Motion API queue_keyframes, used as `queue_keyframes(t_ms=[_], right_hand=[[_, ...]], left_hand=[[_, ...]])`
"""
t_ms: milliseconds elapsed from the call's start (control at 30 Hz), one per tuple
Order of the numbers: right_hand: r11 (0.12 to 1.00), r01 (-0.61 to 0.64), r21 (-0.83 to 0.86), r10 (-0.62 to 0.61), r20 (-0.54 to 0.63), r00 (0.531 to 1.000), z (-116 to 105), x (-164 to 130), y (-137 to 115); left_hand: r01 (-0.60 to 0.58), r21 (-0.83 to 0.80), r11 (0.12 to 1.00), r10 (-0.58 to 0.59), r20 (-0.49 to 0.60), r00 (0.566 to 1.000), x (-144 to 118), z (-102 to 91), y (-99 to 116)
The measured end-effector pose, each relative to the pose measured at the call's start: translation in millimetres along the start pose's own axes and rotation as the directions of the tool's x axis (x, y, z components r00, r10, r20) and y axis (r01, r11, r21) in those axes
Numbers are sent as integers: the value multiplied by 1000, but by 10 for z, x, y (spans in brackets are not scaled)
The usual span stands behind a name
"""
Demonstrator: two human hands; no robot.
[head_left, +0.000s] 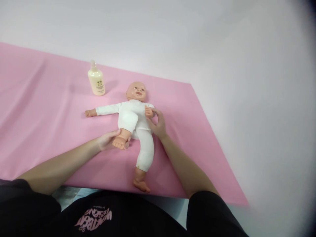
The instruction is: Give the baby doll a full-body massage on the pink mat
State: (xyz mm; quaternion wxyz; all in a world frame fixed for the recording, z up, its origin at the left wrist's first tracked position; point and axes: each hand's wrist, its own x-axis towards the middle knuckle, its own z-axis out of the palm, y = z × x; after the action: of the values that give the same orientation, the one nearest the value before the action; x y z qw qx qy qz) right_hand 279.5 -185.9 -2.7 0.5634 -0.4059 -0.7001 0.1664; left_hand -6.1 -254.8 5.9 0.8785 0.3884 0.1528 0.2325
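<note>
A baby doll (145,144) with a white cloth body and bare plastic head, hands and feet lies on its back on a pink cloth. My left hand (108,140) is closed around the lower part of one leg, which is bent up over the doll's body. Some of those fingers are hidden behind the leg. At the other side, my right hand (158,124) holds the doll's hand, bent in against its chest, between thumb and fingers. The doll's other arm stretches out sideways, and its other leg points toward me.
An upright pump bottle (97,80) of pale yellow liquid stands beyond the doll's outstretched arm. The pink cloth (61,82) has soft folds on the left and ends at a slanting edge on the right. A pale white surface (247,98) extends beyond it.
</note>
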Motion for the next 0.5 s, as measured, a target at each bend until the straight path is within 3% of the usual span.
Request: queue_keyframes(t_ms=[133, 267, 333, 433, 500], right_hand=[[989, -115, 95, 128, -145, 981, 8, 22, 117], [964, -173, 200, 225, -280, 933, -37, 84, 315], [932, -247, 267, 328, -323, 888, -71, 103, 440], [822, -374, 429, 526, -320, 788, -100, 113, 617], [761, -395, 515, 591, -300, 748, -101, 115, 694]], left_hand=[[128, 136, 982, -152, 184, 971, -83, 12, 50], [212, 331, 920, -321, 321, 891, -114, 171, 195], [243, 407, 881, -392, 336, 857, -102, 256, 256], [236, 467, 852, -413, 324, 851, -77, 330, 291], [233, 495, 837, -437, 347, 830, -65, 327, 286]])
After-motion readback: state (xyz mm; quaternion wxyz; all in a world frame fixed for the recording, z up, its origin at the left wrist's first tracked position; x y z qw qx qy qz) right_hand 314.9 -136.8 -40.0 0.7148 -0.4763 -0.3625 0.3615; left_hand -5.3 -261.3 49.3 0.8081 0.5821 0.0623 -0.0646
